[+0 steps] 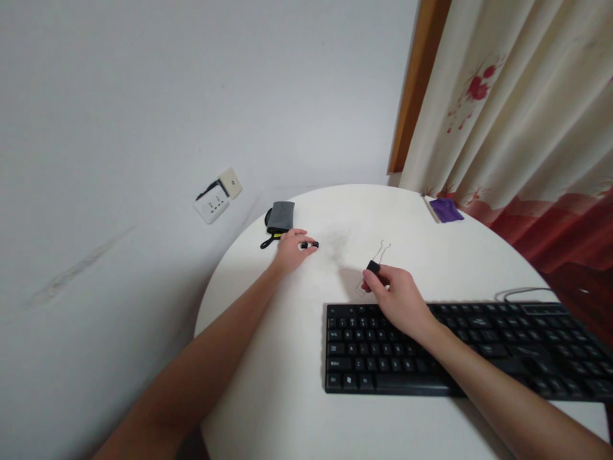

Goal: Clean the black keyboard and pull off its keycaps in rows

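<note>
My left hand (291,250) rests on the round white table (287,383) with its fingers closed on a small black-and-white object (309,245), too small to name. A grey pouch (280,216) lies just behind that hand. My right hand (397,297) hovers over the top left of a black keyboard (479,351) and pinches a black binder clip (374,266). The clip's wire handles (384,248) stick up and away from me.
A purple cloth (446,209) lies at the table's far right edge beside a flowered curtain (517,115). A white wall socket (218,198) sits on the wall at the left. The keyboard cable (520,294) loops behind the keyboard.
</note>
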The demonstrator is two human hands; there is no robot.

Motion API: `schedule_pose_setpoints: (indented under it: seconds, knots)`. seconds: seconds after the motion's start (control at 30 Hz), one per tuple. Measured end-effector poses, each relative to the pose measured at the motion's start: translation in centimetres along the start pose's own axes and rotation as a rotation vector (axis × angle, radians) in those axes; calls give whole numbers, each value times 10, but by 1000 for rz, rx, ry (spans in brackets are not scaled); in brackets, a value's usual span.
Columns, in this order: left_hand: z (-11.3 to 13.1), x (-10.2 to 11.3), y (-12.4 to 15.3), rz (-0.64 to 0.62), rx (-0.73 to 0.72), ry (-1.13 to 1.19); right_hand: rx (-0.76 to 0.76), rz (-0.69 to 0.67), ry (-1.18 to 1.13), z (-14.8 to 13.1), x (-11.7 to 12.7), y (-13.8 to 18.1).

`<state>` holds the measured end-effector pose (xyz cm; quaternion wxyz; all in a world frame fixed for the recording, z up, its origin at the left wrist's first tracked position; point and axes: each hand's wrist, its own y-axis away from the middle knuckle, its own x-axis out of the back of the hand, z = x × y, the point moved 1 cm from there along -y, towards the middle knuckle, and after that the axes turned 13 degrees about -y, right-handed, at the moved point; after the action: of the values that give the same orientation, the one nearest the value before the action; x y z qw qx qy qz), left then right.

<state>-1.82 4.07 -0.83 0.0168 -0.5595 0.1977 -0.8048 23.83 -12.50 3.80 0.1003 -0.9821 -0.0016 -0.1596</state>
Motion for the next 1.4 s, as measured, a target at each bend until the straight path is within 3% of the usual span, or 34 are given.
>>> schedule_pose_setpoints:
  seconds: [0.5,0.63,0.73,0.8,0.93,1.03,1.13,1.4]
  knots:
    - [-5,1,0,-6,-46,39,0,6,-4,-1,2,0]
    - [9,8,4,91,-42,8,14,30,-5,-1,5,-2]
    - [30,22,11,160,-135,65,65,-15,-8,-5,8,-3]
    - [46,32,20,56,-252,181,95,-105,-20,-9,10,-2]
    - [77,45,42,-354,-531,375,127,-243,60,-16,12,1]
    - [93,48,55,-512,-696,460,129,-270,162,-18,16,2]
    - [101,46,63,-553,-766,492,116,-324,145,-19,20,1]
    - [104,35,67,-617,-776,509,174,-508,63,-21,22,2]
